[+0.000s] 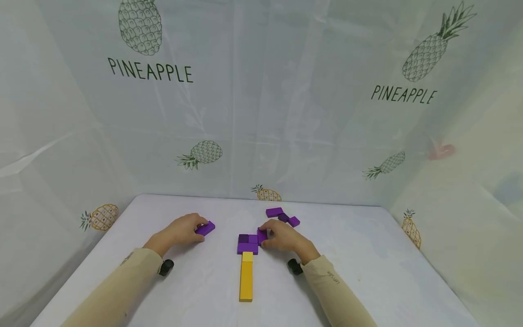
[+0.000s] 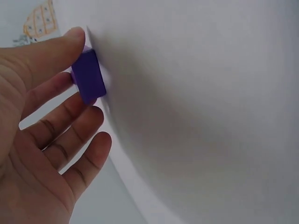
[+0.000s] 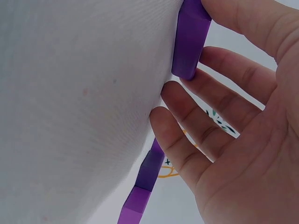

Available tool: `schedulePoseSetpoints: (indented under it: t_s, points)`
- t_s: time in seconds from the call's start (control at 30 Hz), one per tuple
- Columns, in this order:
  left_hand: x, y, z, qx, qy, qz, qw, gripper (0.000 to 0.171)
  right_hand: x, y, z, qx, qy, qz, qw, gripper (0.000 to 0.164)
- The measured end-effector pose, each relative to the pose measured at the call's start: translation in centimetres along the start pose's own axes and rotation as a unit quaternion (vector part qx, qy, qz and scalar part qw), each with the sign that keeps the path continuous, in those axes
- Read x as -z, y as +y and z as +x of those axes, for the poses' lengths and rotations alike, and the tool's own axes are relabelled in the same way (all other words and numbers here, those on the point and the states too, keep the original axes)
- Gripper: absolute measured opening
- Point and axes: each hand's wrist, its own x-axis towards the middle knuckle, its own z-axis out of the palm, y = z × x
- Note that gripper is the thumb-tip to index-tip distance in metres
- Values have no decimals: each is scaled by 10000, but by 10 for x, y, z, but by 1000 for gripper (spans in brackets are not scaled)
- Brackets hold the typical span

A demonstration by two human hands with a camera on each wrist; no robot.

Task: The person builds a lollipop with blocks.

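My left hand [image 1: 184,230] pinches a purple block [image 1: 206,228] between thumb and fingertips, low over the table to the left. In the left wrist view that block [image 2: 88,77] shows its end face, with the lower fingers spread loosely. My right hand [image 1: 284,237] holds another purple block [image 1: 261,236] by its ends, against the right side of a purple group. That group has a dark purple square block [image 1: 243,239], a lighter purple square block [image 1: 253,239] and a long purple block [image 1: 247,249] below them. Downward from it run a short yellow block [image 1: 247,257] and a long orange-yellow block [image 1: 246,284].
Beyond my right hand lie a purple oblong block [image 1: 274,212], a dark purple block [image 1: 283,217] and a small purple block [image 1: 293,221], touching in a slanted row. The white table [image 1: 184,290] ends at a pineapple-print curtain [image 1: 261,113] behind and at the sides.
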Motion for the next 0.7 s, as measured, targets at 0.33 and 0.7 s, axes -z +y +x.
schedulePoseSetpoints:
  t_s: [0.33, 0.7]
  points:
    - [-10, 26, 6, -209, 71, 74, 9997, 46, 0, -1, -1, 78, 32, -19, 10000, 46]
    - [-18, 53, 14, -108, 72, -15, 9999, 45, 0, 0, 0, 56, 19, -94, 9999, 46]
